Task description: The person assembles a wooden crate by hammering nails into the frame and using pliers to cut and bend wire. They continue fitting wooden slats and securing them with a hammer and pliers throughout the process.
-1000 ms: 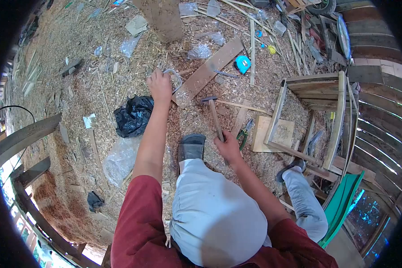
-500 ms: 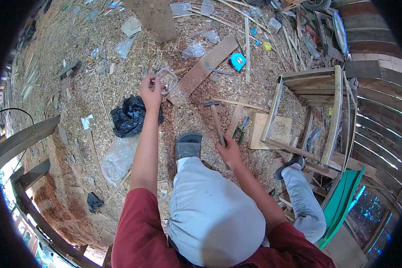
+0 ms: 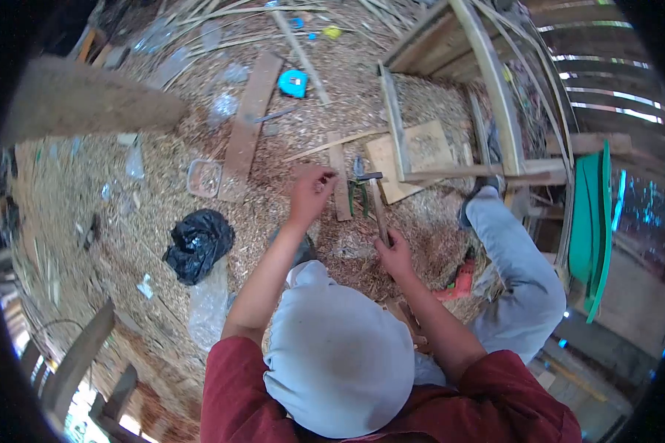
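My right hand (image 3: pixel 395 255) is wrapped round the wooden handle of a hammer (image 3: pixel 377 207), whose dark head points away from me. My left hand (image 3: pixel 312 196) hovers over the shavings with fingers curled and pinched; what they hold, if anything, is too small to name. Just right of it lie a narrow wood strip (image 3: pixel 340 177) and green-handled pliers (image 3: pixel 359 193). A clear plastic container (image 3: pixel 204 178) rests beside a brown board (image 3: pixel 250 125), left of my left hand. The blue tape measure (image 3: pixel 292 83) is beyond.
A wooden frame (image 3: pixel 488 88) stands at the right over a pale square board (image 3: pixel 414 156). A black plastic bag (image 3: pixel 199 245) lies at the left. A red power tool (image 3: pixel 462 279) is by my leg, and a green plastic piece (image 3: pixel 590 229) is at the far right.
My left hand has left the clear container and moved right, close to the hammer head. My right hand keeps its grip on the hammer. The view has turned, and the red tool now shows.
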`<state>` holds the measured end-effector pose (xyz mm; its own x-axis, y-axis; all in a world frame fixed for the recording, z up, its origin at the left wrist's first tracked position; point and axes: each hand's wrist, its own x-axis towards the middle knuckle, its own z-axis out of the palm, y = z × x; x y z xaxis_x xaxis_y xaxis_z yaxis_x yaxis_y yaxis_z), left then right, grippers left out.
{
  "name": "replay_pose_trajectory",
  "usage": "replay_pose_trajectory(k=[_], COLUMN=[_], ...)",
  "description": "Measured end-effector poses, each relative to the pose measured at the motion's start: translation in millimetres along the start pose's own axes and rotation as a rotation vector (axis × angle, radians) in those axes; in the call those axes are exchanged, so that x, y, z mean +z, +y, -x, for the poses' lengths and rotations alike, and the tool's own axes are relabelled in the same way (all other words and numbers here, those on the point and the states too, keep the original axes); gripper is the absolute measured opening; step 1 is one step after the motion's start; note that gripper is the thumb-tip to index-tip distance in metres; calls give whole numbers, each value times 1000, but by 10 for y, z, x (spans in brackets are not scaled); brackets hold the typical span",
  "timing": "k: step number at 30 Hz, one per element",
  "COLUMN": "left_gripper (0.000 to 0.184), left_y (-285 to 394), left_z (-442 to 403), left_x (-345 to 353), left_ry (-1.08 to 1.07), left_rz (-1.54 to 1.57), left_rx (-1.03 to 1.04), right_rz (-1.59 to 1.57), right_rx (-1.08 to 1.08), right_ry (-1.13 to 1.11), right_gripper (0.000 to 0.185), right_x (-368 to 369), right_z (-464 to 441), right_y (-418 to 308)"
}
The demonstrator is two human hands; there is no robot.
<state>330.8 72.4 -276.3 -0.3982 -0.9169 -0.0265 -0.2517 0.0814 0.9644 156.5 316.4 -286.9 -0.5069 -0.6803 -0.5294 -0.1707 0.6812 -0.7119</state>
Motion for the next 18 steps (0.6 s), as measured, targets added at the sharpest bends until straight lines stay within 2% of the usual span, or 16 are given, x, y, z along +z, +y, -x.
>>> replay_pose_trajectory(k=[3, 5, 8, 11, 15, 18], left_gripper=[20, 21, 17, 24, 18, 21], left_y=[3, 0, -117, -229, -295, -268], left_z=[-91, -118, -177, -170, -255, -313], left_x=[605, 931, 1314, 1522, 1601, 1625], left_ry=[-248, -243, -209, -152, -91, -111], left_rz=[-70, -181, -292, -363, -436, -472], left_rx=[2, 94, 172, 237, 271, 260], right_rz=[-16, -85, -76, -70, -82, -47], right_rx=[116, 248, -32, 30, 71, 83], right_ry=[75, 68, 186, 181, 161, 203], right_gripper=[26, 34, 30, 29, 29, 28], right_x=[-200, -357, -305, -329, -419, -415], right_z=[30, 143, 31, 30, 43, 127], right_y=[-15, -456, 27, 23, 42, 48])
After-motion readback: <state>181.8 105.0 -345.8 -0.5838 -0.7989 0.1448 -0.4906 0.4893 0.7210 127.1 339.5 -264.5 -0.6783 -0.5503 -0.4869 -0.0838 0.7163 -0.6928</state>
